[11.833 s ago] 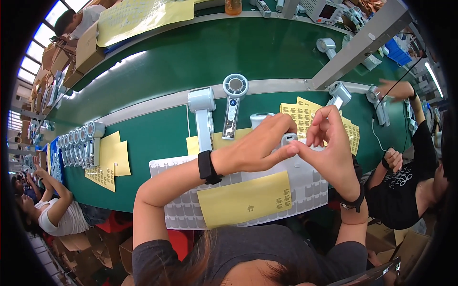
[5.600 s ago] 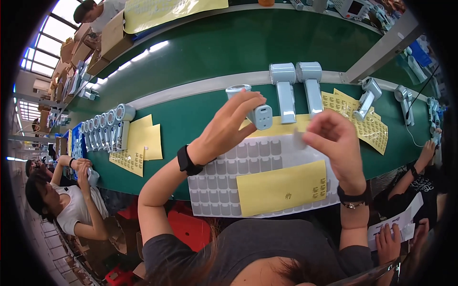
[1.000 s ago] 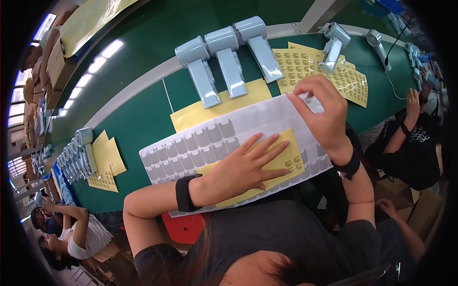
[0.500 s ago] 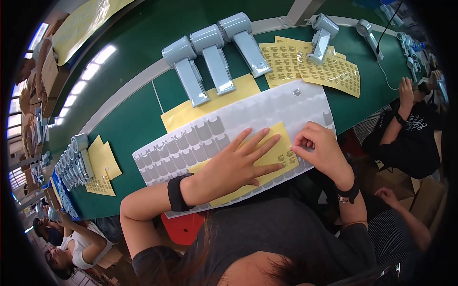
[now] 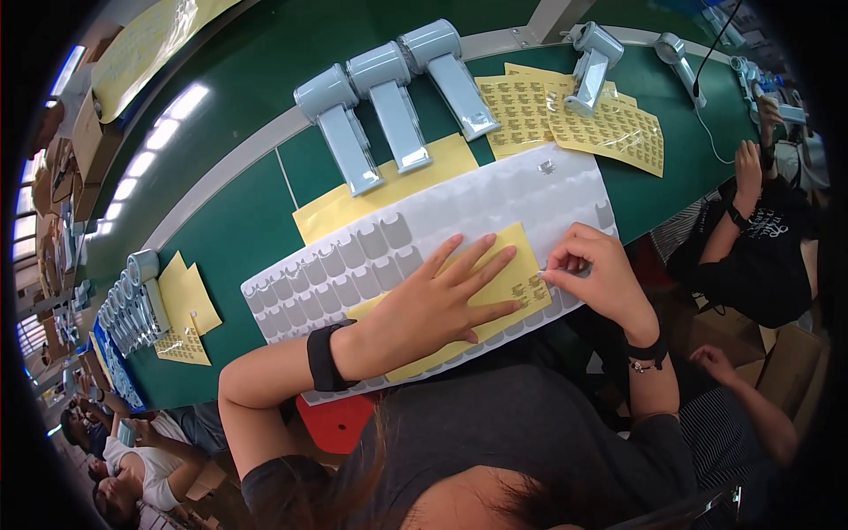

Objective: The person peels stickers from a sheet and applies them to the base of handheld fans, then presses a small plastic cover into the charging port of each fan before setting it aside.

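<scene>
Left hand [image 5: 424, 309] flat, fingers spread wide, pressing on yellow sheet [image 5: 505, 281]. Right hand [image 5: 594, 269] narrow, thumb and forefinger pinched together at the right edge of that sheet, by its small dark print; can't tell if anything is between the tips. Yellow sheet lies on white sticker sheet [image 5: 495, 199], which sits tilted on green surface [image 5: 234, 231] in front of the person. Grey stickers [image 5: 396, 231] in rows at its left; upper right part bare white, small shiny patch near the top right corner. Three light blue fans [image 5: 386, 110] just beyond, handles toward the person, ends over yellow paper [image 5: 446, 163]. Right: printed yellow sheets [image 5: 618, 141], another fan [image 5: 592, 75] on them. Far left: row of fans [image 5: 132, 305].
</scene>
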The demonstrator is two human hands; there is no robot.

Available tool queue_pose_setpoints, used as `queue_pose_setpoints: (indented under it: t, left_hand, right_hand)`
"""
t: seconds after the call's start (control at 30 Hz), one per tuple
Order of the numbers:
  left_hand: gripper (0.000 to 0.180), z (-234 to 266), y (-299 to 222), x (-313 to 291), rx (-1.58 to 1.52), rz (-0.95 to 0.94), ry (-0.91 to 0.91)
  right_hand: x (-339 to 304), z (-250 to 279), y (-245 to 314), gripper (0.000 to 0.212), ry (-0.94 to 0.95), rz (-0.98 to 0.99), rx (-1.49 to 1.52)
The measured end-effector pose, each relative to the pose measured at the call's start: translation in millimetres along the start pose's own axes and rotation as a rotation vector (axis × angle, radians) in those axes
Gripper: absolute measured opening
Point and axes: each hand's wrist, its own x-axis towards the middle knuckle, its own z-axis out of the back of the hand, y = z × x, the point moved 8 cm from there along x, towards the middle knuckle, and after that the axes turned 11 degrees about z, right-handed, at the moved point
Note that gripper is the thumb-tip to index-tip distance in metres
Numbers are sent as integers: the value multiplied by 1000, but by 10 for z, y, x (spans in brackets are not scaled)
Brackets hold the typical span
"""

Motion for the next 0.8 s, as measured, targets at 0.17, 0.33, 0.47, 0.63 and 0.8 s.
queue_pose_setpoints:
  t: [0.17, 0.33, 0.47, 0.63, 0.8]
  left_hand:
    - [73, -4, -2, 6, 0, -5, -3]
    - [73, -2, 16, 6, -11, 0, -2]
    - [73, -16, 13, -12, -25, 6, -4]
    - [72, -34, 1, -11, -13, -11, -7]
    - [72, -49, 18, -31, -31, 1, -11]
  right_hand:
    - [0, -17, -5, 14, -22, -39, -114]
    - [0, 50, 108, 14, 50, 91, -66]
    - [4, 71, 371, 14, 313, 229, 217]
    - [438, 296, 433, 15, 61, 141, 124]
    - [404, 160, 261, 14, 209, 64, -23]
